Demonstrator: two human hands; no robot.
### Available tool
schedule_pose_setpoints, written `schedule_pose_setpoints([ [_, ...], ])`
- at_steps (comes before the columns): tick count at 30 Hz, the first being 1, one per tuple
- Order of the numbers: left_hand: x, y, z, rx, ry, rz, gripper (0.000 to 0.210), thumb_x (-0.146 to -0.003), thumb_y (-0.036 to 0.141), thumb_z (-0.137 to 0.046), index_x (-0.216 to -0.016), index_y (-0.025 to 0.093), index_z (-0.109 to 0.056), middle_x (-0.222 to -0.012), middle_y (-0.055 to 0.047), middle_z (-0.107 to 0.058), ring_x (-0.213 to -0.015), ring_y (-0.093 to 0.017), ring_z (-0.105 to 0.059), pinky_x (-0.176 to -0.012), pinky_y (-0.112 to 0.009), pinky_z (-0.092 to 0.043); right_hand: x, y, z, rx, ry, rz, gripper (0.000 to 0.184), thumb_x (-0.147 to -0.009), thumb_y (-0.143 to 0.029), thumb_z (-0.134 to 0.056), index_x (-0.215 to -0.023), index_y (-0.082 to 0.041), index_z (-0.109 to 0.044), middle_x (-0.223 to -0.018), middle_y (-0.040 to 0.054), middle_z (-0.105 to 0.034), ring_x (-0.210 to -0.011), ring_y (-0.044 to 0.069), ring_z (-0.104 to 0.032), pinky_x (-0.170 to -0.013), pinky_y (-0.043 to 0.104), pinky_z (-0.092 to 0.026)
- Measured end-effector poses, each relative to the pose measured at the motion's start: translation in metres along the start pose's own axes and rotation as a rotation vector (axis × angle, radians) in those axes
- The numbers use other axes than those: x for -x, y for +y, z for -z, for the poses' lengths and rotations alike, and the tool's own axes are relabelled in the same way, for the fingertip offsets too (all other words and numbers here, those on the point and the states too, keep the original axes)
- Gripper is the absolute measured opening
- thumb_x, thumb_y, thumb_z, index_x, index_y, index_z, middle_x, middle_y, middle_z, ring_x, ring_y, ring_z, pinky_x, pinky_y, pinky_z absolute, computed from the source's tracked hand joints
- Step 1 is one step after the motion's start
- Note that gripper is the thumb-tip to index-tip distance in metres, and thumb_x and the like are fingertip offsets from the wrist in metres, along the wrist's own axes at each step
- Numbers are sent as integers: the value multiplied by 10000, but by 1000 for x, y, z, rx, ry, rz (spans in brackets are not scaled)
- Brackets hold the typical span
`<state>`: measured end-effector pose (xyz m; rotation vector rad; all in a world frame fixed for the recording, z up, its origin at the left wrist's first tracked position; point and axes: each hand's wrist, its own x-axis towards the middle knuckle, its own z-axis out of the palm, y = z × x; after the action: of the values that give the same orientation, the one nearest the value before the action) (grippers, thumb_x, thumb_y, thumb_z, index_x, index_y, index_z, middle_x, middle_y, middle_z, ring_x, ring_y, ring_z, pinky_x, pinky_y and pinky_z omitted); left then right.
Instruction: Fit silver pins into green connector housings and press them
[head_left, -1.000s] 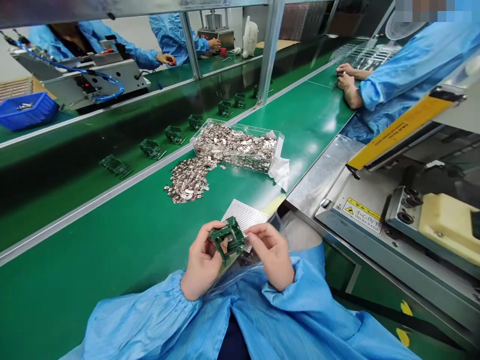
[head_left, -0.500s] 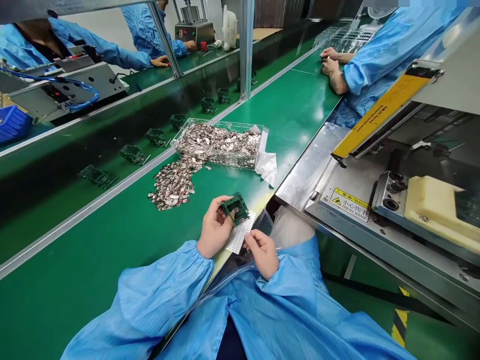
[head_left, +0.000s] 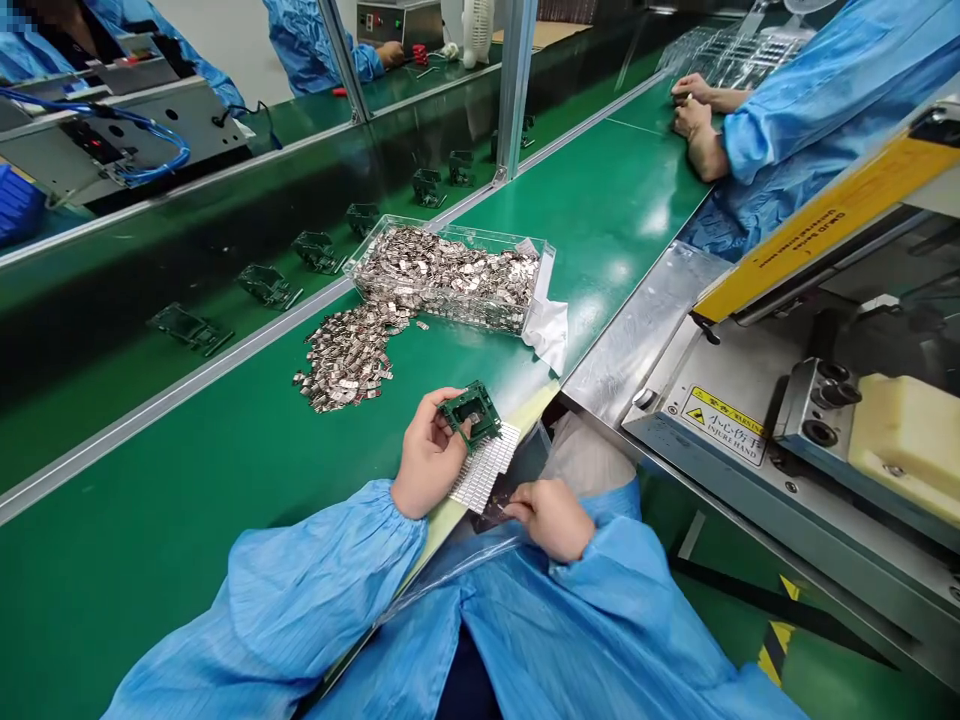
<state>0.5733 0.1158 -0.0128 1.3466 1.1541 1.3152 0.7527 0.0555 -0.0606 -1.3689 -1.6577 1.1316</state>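
Observation:
Between the thumb and fingers of my left hand (head_left: 430, 455) is a green circuit-board-like frame (head_left: 480, 403) with an opening in its middle, held tilted. Just below it, a white sheet of small rectangular labels (head_left: 480, 480) reaches over the yellow-edged front of the bench; the left hand's fingers partly hide how it is supported. My right hand (head_left: 555, 518) is apart from the sheet, lower and to its right, with thumb and index finger pinched together. Whatever sits in that pinch is too small to make out.
A clear plastic box (head_left: 450, 300) of small metal pieces stands ahead, with a loose pile (head_left: 345, 360) spilling beside it. Several dark green assemblies (head_left: 268, 287) line the far ledge. To the right is a metal press (head_left: 825, 420). A co-worker's hands (head_left: 697, 120) rest farther along the bench.
My right hand has drawn away from the label sheet, moving right and down, its fingers still pinched. The left hand keeps the green frame nearly in place. The view has shifted slightly.

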Motion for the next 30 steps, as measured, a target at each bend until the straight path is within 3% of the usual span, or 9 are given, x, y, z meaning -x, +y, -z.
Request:
schedule_pose_setpoints([
  [5, 5, 1, 0, 25, -37, 3, 359, -844, 373, -638, -1136, 192, -535, -927, -40, -592, -746, -136, -583, -698, -275, -541, -10, -53, 29, -61, 162, 7, 150, -882, -318, -622, -898, -242, -750, -744, 13, -718, -605, 171, -642, -568, 279, -497],
  [9, 10, 1, 1, -17, -52, 2, 357, -854, 359, -625, -1161, 196, -542, -880, -37, -602, -723, -145, -578, -672, -266, -519, -28, -73, 19, -111, 304, 216, 123, -867, -248, -622, -882, -245, -744, -822, 33, -661, -734, 182, -617, -647, 303, -502],
  [15, 13, 3, 3, -54, -104, -83, 327, -869, 286, -581, -1179, 204, -516, -927, -42, -613, -736, -137, -584, -673, -248, -497, -43, -76, -6, -47, 416, 243, 84, -842, -265, -648, -816, -240, -724, -798, 33, -549, -757, 191, -542, -652, 318, -460],
  [21, 15, 5, 2, -102, -110, -148, 309, -873, 213, -541, -1181, 208, -508, -951, -55, -644, -747, -134, -620, -660, -242, -504, -43, -77, -12, 12, 461, 221, 114, -840, -265, -636, -737, -228, -670, -793, 33, -517, -771, 199, -526, -674, 325, -437],
  [26, 18, 2, 3, -106, -111, -127, 282, -877, 238, -556, -1157, 207, -538, -859, -38, -635, -716, -139, -619, -642, -248, -517, -47, -74, -15, -193, 464, 128, 198, -790, -356, -701, -693, -213, -604, -847, 23, -516, -638, 138, -468, -550, 268, -403],
  [30, 17, 5, 5, -42, -152, -119, 291, -882, 270, -570, -1162, 204, -528, -922, -53, -631, -761, -145, -621, -679, -254, -526, -50, -70, -10, -465, 369, 34, 305, -719, -394, -772, -729, -215, -526, -810, 6, -550, -702, 153, -531, -590, 254, -447],
])
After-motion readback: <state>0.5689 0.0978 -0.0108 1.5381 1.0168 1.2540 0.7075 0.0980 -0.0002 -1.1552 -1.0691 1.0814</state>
